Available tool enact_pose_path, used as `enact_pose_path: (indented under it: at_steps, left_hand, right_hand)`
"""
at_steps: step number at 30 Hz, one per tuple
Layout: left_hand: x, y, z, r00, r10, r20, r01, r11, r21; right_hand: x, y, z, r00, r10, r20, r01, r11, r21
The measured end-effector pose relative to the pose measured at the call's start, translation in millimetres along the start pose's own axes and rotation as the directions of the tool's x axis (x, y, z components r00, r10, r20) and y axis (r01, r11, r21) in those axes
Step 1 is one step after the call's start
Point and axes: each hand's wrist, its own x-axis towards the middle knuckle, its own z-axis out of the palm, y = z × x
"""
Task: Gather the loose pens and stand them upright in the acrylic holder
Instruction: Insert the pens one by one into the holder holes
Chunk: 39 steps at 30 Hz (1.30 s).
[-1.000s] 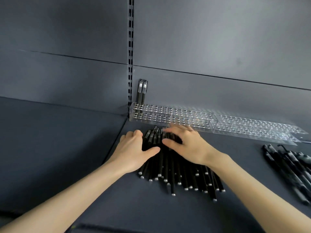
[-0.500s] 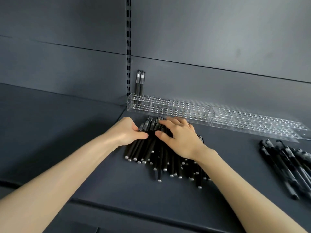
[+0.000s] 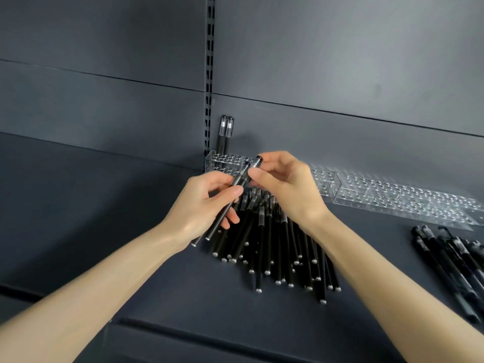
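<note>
Head view: the left hand (image 3: pixel 199 205) curls round the barrels of two black pens (image 3: pixel 238 180), held slanted above the shelf (image 3: pixel 104 205). The right hand (image 3: pixel 288 187) pinches their cap ends, probably to square them for insertion. Beneath lies the loose pile (image 3: pixel 275 244). Against the back panel (image 3: pixel 340 74), the acrylic holder (image 3: pixel 392 195) carries only two upright pens (image 3: pixel 225 134) at its left end. Another heap (image 3: pixel 450 258) lies far right.

I see black pens (image 3: pixel 275 247) heaped flat at lower centre, a tilted pair (image 3: pixel 240 178) held above them, a second heap (image 3: pixel 450 260) at the right edge, and two upright pens (image 3: pixel 225 134) at the left end of the clear acrylic holder (image 3: pixel 392 197).
</note>
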Motion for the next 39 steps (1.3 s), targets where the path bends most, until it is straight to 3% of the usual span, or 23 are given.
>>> enact_pose_path:
  at_steps: [6, 8, 13, 19, 22, 32, 39]
  left_hand:
    - [36.6, -6.0, -9.1, 0.999, -0.007, -0.053, -0.004, 0.981, -0.195]
    - [55.8, -12.5, -16.4, 0.996, 0.002, -0.084, -0.017, 0.985, -0.171]
    - [102.9, -32.6, -40.7, 0.984, 0.107, -0.145, -0.104, 0.994, 0.027]
    - [134.3, -50.7, -40.9, 0.972, 0.187, -0.145, -0.179, 0.982, 0.062]
    - [138.0, -62.6, -39.3, 0.968, 0.197, -0.153, -0.201, 0.979, -0.013]
    - [139.1, -64.3, -43.7, 0.936, 0.222, -0.272, -0.242, 0.970, -0.039]
    - [135.8, -73.3, -39.0, 0.964, 0.201, -0.173, -0.206, 0.979, -0.012]
  right_hand:
    - [31.3, -6.8, 3.9, 0.996, -0.011, -0.085, 0.019, 0.996, 0.088]
    - [46.3, -7.1, 6.9, 0.985, -0.040, -0.170, 0.052, 0.996, 0.070]
    - [94.3, 3.4, 12.1, 0.914, -0.171, -0.367, 0.118, 0.980, -0.162]
    - [130.3, 11.3, 25.2, 0.859, -0.298, -0.417, 0.138, 0.918, -0.372]
    - [140.0, 14.7, 27.1, 0.852, -0.313, -0.420, 0.139, 0.908, -0.394]
    - [149.4, 41.0, 35.0, 0.921, -0.275, -0.277, 0.136, 0.891, -0.433]
    - [141.5, 48.7, 35.1, 0.943, -0.237, -0.234, 0.109, 0.885, -0.453]
